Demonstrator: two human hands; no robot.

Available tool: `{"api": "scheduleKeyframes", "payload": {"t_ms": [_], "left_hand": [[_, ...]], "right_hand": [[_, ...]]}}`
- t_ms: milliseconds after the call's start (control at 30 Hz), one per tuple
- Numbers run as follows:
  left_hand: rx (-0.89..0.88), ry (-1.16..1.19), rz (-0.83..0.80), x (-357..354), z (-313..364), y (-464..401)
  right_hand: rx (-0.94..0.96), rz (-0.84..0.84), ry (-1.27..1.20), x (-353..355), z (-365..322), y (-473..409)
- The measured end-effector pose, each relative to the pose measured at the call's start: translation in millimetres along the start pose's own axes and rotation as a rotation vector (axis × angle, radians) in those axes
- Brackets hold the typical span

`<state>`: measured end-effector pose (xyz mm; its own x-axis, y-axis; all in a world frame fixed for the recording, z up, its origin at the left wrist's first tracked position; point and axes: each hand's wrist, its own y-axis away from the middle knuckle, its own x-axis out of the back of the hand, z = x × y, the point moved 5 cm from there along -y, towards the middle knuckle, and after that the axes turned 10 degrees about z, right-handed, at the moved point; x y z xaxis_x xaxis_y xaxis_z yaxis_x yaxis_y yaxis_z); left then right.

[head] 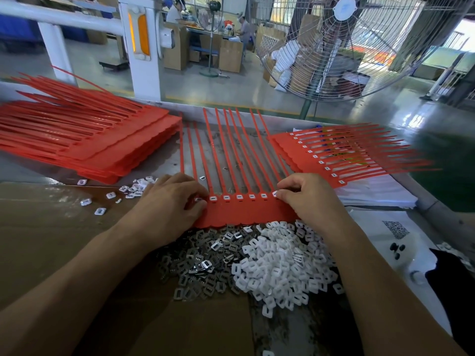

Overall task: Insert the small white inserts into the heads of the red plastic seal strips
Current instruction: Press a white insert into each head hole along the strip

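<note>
Nearest lie a heap of white inserts and, to its left, a heap of grey metal clips. Just beyond them is the red seal strip sheet, with white inserts seated in its heads. The left hand presses curled fingers on its left end; the right hand pinches an insert at the right end. Farther away are red stacks, left and right.
</note>
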<state>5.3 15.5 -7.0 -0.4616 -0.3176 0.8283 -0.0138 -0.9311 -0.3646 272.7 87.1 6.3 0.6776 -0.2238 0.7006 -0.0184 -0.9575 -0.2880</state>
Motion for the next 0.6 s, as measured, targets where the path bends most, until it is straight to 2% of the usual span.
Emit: {"api": "scheduleKeyframes", "payload": {"t_ms": [600], "left_hand": [[-0.004,0.005,0.01,0.1,0.4,-0.4]], "right_hand": [[0.106,-0.091,0.311,4.2,-22.4,14.0]]}}
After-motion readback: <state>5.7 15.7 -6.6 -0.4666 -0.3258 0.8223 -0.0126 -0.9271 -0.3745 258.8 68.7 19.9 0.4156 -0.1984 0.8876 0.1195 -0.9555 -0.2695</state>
